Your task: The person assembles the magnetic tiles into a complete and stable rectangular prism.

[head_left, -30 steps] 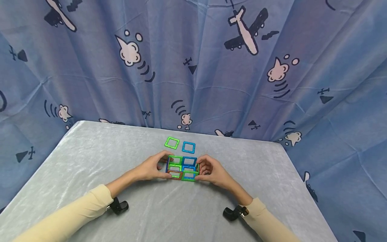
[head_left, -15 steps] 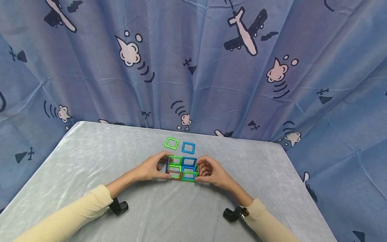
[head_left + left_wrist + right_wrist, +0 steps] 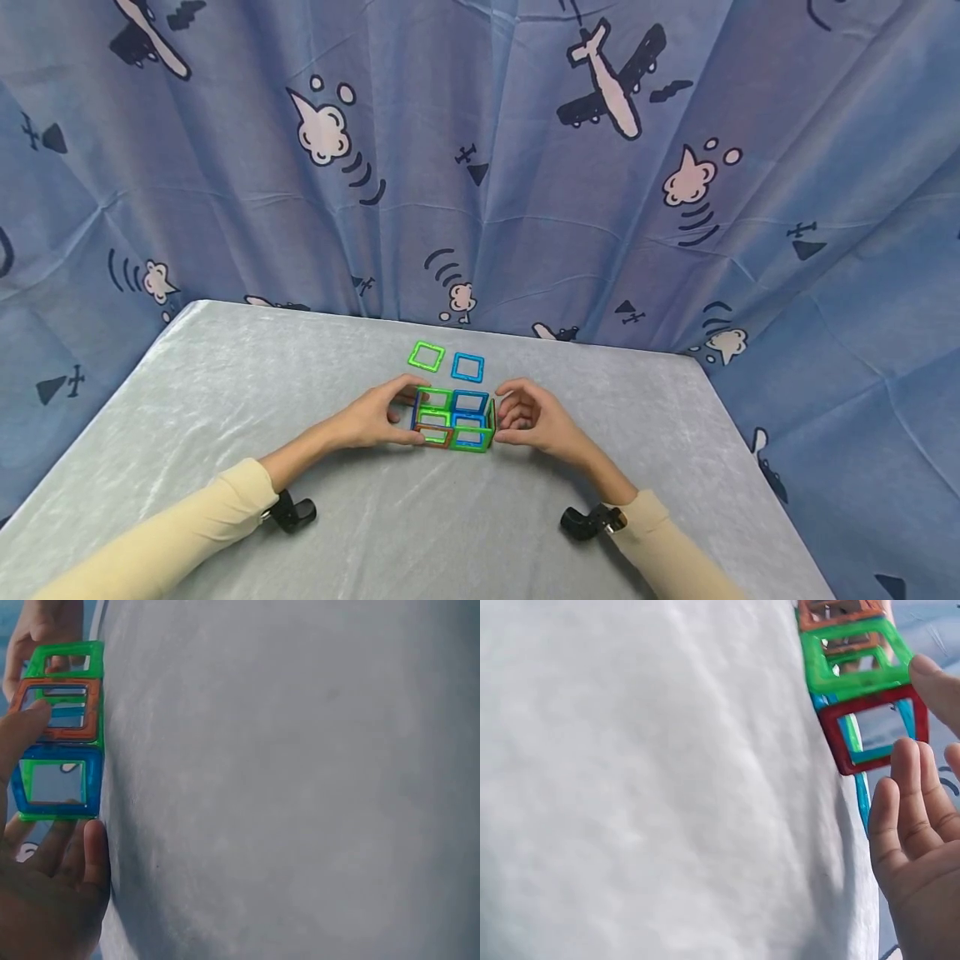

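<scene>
A low box of square magnetic tiles (image 3: pixel 452 413) stands on the cloth, with green, blue, orange and red frames making up its walls. My left hand (image 3: pixel 373 417) grips its left end, the thumb on the orange tile (image 3: pixel 93 712) in front and the fingers round by the dark blue end tile (image 3: pixel 91 780) and the back. Just off the right end is my right hand (image 3: pixel 540 421), thumb and fingers relaxed and parted, holding nothing. In the right wrist view its fingertips are close to the red end tile (image 3: pixel 837 742), and its thumb is near the green front tile (image 3: pixel 816 656).
Behind the box two loose tiles lie flat, one green (image 3: pixel 433 344) and one blue (image 3: pixel 468 356). A pale grey cloth (image 3: pixel 420 533) covers the table. Along the far edge hangs a blue curtain (image 3: pixel 420 167) with airplane prints.
My right hand has let go of the box's right end and moved slightly to the right. The left hand has kept its grip, and the box has hardly moved.
</scene>
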Demonstrator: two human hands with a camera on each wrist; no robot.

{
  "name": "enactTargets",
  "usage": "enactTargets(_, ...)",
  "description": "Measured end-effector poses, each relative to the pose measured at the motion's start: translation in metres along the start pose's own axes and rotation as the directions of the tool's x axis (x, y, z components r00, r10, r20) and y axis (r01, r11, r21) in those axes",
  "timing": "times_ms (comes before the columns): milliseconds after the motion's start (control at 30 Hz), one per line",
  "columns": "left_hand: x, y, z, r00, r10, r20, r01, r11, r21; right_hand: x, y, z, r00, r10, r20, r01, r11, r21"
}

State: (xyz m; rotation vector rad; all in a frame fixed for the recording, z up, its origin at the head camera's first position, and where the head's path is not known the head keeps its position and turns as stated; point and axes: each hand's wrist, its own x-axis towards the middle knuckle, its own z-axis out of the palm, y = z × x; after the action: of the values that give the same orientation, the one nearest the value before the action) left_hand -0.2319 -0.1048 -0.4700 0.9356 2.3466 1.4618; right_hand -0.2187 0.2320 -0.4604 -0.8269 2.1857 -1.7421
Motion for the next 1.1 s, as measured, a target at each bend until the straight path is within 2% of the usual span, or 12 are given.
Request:
enactTargets(300, -0.002, 0.001, -0.002, 1.000, -0.006, 0.001, 0.006, 0.999, -0.047, 0.004, 0.004, -0.017, 0.999, -0.011, -0.035, 0.011, 1.000, 0.013)
enactTargets(467, -0.004, 0.002, -0.003, 1.000, -0.012, -0.006, 0.012, 0.998, -0.063, 0.012, 0.010, -0.023, 0.996, -0.006, -0.083, 0.003, 0.999, -0.039)
enactTargets(700, -0.004, 0.000, -0.003, 1.000, -0.005, -0.006, 0.005, 0.998, -0.056, 0.034, 0.018, -0.027, 0.989, 0.028, -0.142, -0.045, 0.992, -0.117)
enactTargets(933, -0.003, 0.001, -0.004, 1.000, -0.017, 0.002, 0.017, 0.998, -0.065, 0.056, 0.024, -0.025, 0.990, 0.050, -0.130, -0.072, 0.982, -0.175)
enactTargets(1100, -0.003, 0.000, -0.005, 1.000, -0.004, -0.004, 0.004, 0.998, -0.057, 0.068, 0.026, -0.021, 0.993, 0.051, -0.109, -0.075, 0.972, -0.223)
